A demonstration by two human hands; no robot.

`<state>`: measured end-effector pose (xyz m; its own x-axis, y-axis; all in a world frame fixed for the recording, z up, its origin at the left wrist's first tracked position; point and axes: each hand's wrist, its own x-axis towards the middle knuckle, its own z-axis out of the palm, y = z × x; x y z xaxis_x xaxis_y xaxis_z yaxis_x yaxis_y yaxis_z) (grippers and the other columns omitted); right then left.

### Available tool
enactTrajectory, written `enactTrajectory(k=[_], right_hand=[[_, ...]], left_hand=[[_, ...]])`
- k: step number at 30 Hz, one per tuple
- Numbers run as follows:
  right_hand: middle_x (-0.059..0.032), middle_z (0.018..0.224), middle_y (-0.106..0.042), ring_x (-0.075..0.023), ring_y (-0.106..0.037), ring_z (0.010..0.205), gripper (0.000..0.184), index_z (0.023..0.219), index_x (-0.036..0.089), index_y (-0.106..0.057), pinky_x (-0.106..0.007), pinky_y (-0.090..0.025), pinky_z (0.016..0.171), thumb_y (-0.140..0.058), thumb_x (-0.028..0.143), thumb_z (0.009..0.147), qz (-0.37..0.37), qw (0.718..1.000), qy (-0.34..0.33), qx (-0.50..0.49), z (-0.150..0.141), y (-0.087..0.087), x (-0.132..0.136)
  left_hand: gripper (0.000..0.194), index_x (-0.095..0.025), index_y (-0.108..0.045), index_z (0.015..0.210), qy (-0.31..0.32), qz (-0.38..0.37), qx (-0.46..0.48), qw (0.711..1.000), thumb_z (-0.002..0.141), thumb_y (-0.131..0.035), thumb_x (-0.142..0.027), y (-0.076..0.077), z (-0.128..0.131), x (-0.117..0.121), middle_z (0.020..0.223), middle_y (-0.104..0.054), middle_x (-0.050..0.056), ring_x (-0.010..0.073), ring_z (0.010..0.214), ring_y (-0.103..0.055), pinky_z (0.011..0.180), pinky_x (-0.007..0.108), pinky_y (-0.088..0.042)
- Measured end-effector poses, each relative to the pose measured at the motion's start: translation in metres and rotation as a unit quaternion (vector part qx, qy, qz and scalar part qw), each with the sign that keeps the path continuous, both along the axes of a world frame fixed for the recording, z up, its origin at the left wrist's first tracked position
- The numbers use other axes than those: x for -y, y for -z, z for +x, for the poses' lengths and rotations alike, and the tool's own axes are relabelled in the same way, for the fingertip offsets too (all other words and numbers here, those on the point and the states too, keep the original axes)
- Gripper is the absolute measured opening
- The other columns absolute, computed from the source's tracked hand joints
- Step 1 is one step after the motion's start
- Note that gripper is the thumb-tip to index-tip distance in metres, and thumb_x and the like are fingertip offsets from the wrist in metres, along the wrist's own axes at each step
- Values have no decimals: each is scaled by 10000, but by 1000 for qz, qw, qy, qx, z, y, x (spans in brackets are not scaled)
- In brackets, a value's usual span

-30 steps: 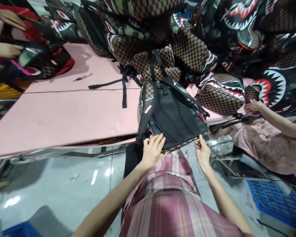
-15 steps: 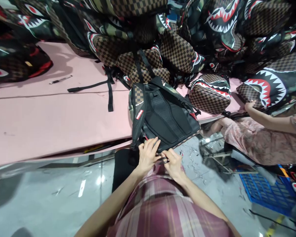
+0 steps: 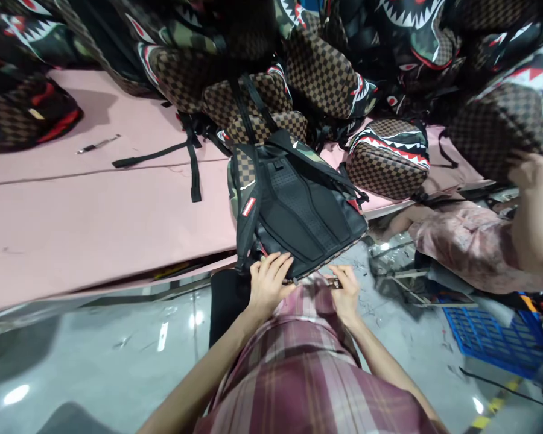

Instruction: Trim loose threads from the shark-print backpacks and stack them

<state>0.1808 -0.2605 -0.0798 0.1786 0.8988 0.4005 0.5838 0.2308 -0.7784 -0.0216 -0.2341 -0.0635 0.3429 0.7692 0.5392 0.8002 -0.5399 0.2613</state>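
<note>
A black backpack [image 3: 298, 211] with checkered and camouflage sides lies back panel up on the pink table's front edge, its lower end overhanging toward me. My left hand [image 3: 270, 283] grips its near left bottom corner, fingers on top and thumb below. Close to the bottom seam [image 3: 330, 260], right of that corner, is my right hand [image 3: 346, 294]. Its fingers are pinched around a small dark metal tool [image 3: 335, 282], mostly hidden by the fingers. Black shoulder straps [image 3: 248, 220] lie along the backpack's sides, one with a red label.
Checkered shark-mouth backpacks [image 3: 326, 78] are heaped along the back of the pink table [image 3: 117, 235]. Loose black straps [image 3: 192, 157] and a thin pen-like item [image 3: 98, 144] lie left. A co-worker's hand [image 3: 536, 172] holds another backpack at right. A blue crate [image 3: 498, 337] stands on the floor.
My right hand left the backpack's right corner, came beside my left hand, then moved slightly right again. My left hand kept its grip. The co-worker at right lifted a backpack.
</note>
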Motion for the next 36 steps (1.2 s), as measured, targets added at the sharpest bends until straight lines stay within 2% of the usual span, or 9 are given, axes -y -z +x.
enactTrajectory(k=[4,7,10,13,18,23,28,31,36], right_hand=[[-31,800,-557,-158,-551,748,206,838,201,-650,-273,-435,644,-476,102,790,-36,999,-23,-6,-8,4,-7],[-12,751,-534,-145,-529,707,201,750,192,-593,-254,-412,618,-432,73,774,-55,997,-46,-17,-14,1,-3],[9,718,-514,-128,-510,663,189,723,193,-547,-237,-402,603,-419,60,761,-69,995,-67,-26,-14,-4,5],[17,705,-510,-122,-506,645,186,721,193,-538,-229,-405,600,-414,63,767,-72,995,-61,-35,-11,-5,10],[-30,833,-555,-154,-548,775,247,866,187,-611,-262,-430,671,-420,66,767,-47,998,-13,-34,0,8,0],[-42,861,-568,-160,-549,756,192,806,194,-625,-260,-425,641,-458,105,770,-30,999,-41,-13,0,21,-11],[-23,778,-533,-143,-528,703,191,756,186,-565,-244,-416,621,-410,75,763,-33,996,-82,-11,-4,17,2],[-20,787,-535,-139,-533,723,209,768,185,-546,-239,-424,636,-390,50,735,-39,995,-94,-18,-8,13,8],[-20,814,-564,-143,-555,750,202,807,192,-575,-242,-435,650,-414,78,764,-46,995,-82,-24,-4,11,13]], left_hand=[[333,-158,-587,1106,19,35,5,999,848,-550,-364,-11,11,6,1068,-657,110,262,1042,-523,829,394,-315],[184,-220,-632,1010,32,56,-16,998,851,-565,-285,-17,25,9,883,-680,39,200,906,-559,797,371,-297],[163,-227,-643,971,58,59,-64,995,875,-514,-199,-16,38,8,762,-649,11,154,783,-550,743,355,-277],[161,-202,-645,904,82,39,-107,990,879,-487,-182,-13,43,5,763,-636,23,162,768,-530,721,355,-275],[163,-198,-641,911,59,29,-93,993,879,-482,-182,-12,36,8,785,-636,38,168,741,-510,710,352,-286],[180,-207,-642,968,43,58,-103,992,887,-483,-188,-10,35,10,761,-644,34,167,714,-505,707,354,-288],[227,-236,-635,1034,59,79,-132,986,891,-471,-171,-7,45,5,748,-645,24,169,685,-496,672,350,-276],[193,-226,-651,952,66,76,-139,985,889,-474,-183,-9,49,3,742,-644,19,170,678,-495,670,351,-282],[207,-170,-640,905,100,81,-140,982,890,-437,-130,-12,37,11,851,-667,47,159,714,-523,673,332,-316]])
